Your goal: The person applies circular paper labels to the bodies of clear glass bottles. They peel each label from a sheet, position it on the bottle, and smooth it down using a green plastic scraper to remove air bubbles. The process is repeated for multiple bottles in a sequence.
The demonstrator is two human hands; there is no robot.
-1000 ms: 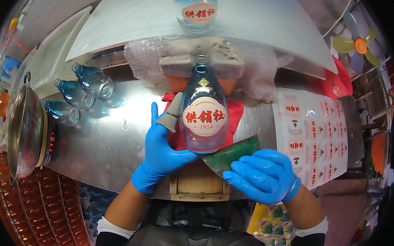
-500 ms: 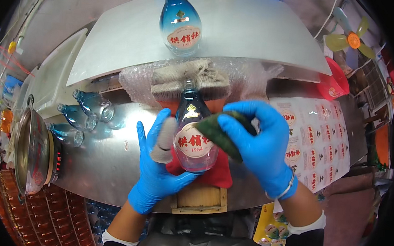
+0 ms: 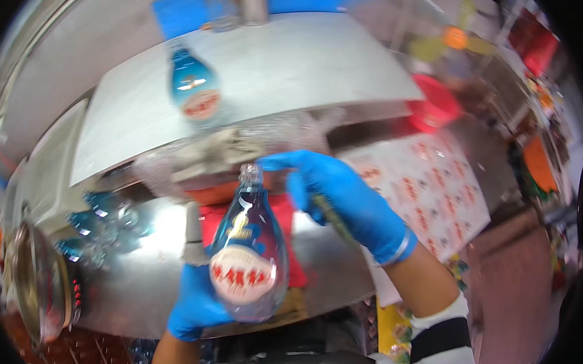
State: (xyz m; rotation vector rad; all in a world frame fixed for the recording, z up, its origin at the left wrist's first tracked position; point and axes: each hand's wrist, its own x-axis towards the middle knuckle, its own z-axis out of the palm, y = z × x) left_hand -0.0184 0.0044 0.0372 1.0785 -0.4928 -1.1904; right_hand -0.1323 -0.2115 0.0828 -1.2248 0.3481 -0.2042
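Note:
A blue-tinted glass bottle [image 3: 262, 230] with a pale oval label and red lettering is tilted neck-away in front of me. My left hand [image 3: 194, 303], in a blue glove with a grey cloth sleeve [image 3: 193, 233] on one finger, grips its lower part; some fingers are hidden behind the glass. Also blue-gloved, my right hand [image 3: 347, 202] keeps a dark green pad [image 3: 333, 218] tucked in its grasp. Its index fingertip reaches to the bottle's neck; blur hides whether they touch. Red cloth [image 3: 294, 249] shows behind the bottle.
Beyond lies a folded knit cloth [image 3: 216, 154] on bubble wrap. A similar labelled bottle [image 3: 194, 89] rests on the raised white surface [image 3: 298, 69]. Several blue bottles [image 3: 98, 227] lie left, near a metal pan [image 3: 28, 286]. A label sheet [image 3: 424, 190] and red basin [image 3: 433, 104] are right.
The view has swung, shifting the surroundings left. The bottle has come off the knit cloth and nearer to me. My right hand's pad has left the label, and its fingers are now by the neck.

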